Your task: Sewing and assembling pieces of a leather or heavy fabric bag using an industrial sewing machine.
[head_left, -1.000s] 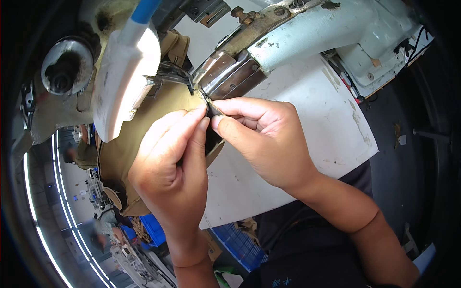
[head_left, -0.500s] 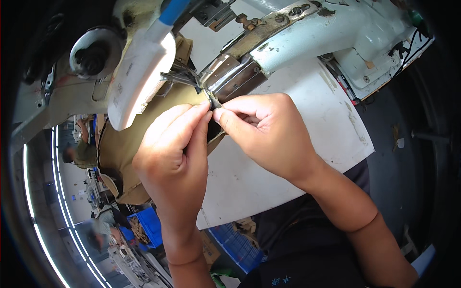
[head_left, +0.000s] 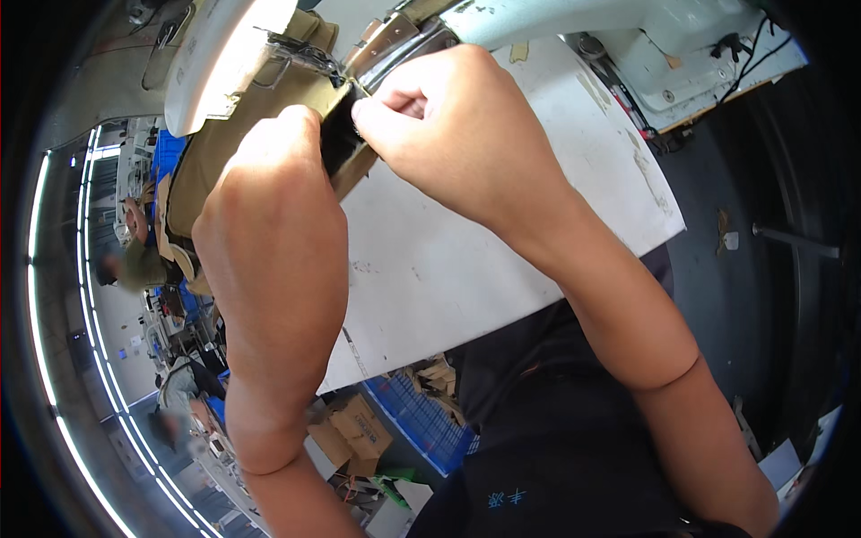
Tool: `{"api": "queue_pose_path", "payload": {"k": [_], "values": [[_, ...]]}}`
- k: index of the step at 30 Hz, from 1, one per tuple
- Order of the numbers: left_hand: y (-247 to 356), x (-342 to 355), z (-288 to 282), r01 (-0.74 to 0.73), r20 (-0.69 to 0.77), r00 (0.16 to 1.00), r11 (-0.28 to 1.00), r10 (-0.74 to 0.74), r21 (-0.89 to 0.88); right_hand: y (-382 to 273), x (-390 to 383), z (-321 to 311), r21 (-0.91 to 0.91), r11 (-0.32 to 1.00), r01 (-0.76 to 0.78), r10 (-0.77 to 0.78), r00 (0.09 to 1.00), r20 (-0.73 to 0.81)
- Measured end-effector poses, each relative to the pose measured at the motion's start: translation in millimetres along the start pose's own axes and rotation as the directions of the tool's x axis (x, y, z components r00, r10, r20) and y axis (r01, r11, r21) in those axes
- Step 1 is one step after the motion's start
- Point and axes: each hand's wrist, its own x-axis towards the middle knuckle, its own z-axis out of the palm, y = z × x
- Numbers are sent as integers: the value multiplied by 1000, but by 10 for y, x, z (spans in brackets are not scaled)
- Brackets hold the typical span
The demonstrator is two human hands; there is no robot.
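Observation:
A tan fabric piece (head_left: 215, 152) with dark edging lies under the sewing machine's metal presser area (head_left: 309, 56). My left hand (head_left: 273, 197) is closed on the fabric left of its dark strip, fingertips mostly hidden behind the knuckles. With thumb and curled fingers, my right hand (head_left: 444, 130) pinches the fabric's edge just below the machine's metal plate (head_left: 381, 45). Between the two hands a dark lining (head_left: 339, 134) shows. What exactly the right fingertips grip is partly covered by the hand.
A bright lamp (head_left: 229, 54) hangs at upper left, close to the work. The machine's pale arm (head_left: 538, 16) crosses the top above the white table (head_left: 430, 260). A blue crate (head_left: 417, 421) with tan scraps and a cardboard box (head_left: 359, 430) stand below. Two people sit at far left.
The view has shifted, so machine and table sit higher in it. My hands, earlier pinching together at one spot, are now apart, the left further left along the fabric.

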Motion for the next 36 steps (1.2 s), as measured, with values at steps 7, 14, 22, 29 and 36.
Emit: {"api": "queue_pose_path", "payload": {"k": [7, 14, 22, 29, 36], "values": [[-314, 53, 240, -348, -265, 897, 935, 353, 68, -24, -24, 40, -315, 947, 56, -44, 998, 47], [-548, 264, 260, -616, -351, 742, 787, 570, -23, 103, -514, 326, -306, 952, 5, -41, 993, -111], [-703, 343, 62, -776, -196, 610, 629, 768, 49, 303, -446, 254, 95, 985, 144, -119, 966, -231], [-723, 310, 130, -720, -212, 693, 678, 689, -151, 341, -347, 64, 497, 868, 6, -25, 999, 31], [-624, 303, 186, -647, -225, 761, 688, 608, -329, 90, -456, 150, 646, 743, -175, 128, 985, 119]]}}
